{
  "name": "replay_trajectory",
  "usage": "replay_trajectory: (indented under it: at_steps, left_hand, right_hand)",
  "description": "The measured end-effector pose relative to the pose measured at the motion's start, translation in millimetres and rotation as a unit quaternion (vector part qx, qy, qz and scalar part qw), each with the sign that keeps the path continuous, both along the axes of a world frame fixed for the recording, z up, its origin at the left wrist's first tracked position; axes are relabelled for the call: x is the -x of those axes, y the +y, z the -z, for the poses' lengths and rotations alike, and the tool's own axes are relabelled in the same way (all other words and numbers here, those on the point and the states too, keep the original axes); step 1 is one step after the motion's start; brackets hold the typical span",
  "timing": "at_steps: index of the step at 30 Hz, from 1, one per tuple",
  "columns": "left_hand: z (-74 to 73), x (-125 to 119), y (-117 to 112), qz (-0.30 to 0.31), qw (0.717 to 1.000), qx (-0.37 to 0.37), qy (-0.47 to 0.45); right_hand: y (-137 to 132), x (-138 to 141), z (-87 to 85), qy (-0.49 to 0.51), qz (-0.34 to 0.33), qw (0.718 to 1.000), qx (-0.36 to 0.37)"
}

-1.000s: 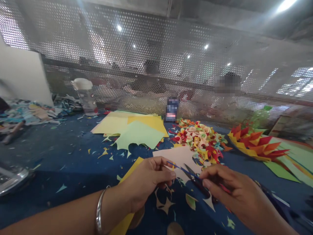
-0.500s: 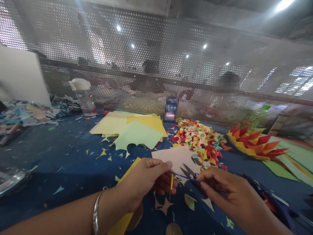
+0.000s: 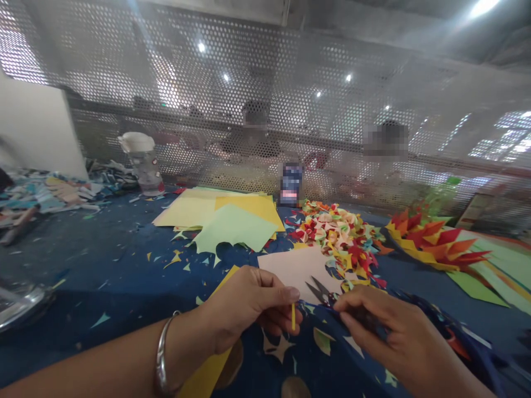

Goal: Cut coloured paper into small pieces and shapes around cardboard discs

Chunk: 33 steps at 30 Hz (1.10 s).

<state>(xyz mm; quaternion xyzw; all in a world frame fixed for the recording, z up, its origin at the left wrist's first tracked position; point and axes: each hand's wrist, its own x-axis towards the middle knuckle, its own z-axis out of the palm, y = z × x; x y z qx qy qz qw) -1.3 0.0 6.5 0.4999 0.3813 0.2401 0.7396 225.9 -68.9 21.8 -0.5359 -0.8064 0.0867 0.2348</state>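
Observation:
My left hand (image 3: 249, 304) is closed in a pinch, thumb against forefinger, on a thin blue paper strip with a small yellow piece (image 3: 293, 316) hanging from it. My right hand (image 3: 385, 331) is also closed, fingertips pinching the other end of that strip just left of its knuckles. Small scissors (image 3: 318, 291) lie open on a pale pink sheet (image 3: 290, 265) right behind both hands. A silver bangle (image 3: 160, 354) sits on my left wrist. A yellow sheet (image 3: 207, 370) lies under my left forearm.
A heap of small coloured folded paper pieces (image 3: 340, 235) lies behind the pink sheet. Yellow and green sheets (image 3: 228, 221), a white-lidded cup (image 3: 143, 163), a red-orange paper fan shape (image 3: 435, 243), scraps on blue cloth (image 3: 103, 265). People sit behind a perforated screen (image 3: 265, 110).
Both hands have dropped slightly toward me and drawn closer together. The blue strip between them looks shorter, and the yellow piece now hangs below my left thumb.

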Motion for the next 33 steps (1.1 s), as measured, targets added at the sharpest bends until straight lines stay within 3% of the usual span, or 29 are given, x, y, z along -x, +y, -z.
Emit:
replay_trajectory:
  at_steps: [18,23,33]
  left_hand:
    - [0.6,1.8,5.0,0.035,0.999,0.017,-0.016]
    - [0.2,4.8,5.1,0.055,0.998,0.017,-0.014]
    - [-3.9,6.3,5.6,0.066,0.997,-0.051,0.007]
  right_hand:
    - [-1.6,-0.3,2.6,0.003,-0.006,0.999,0.036]
    - [-1.9,-0.3,3.0,-0.001,-0.012,1.000,0.013]
    - [-2.4,-0.5,2.6,0.008,-0.006,1.000,0.014]
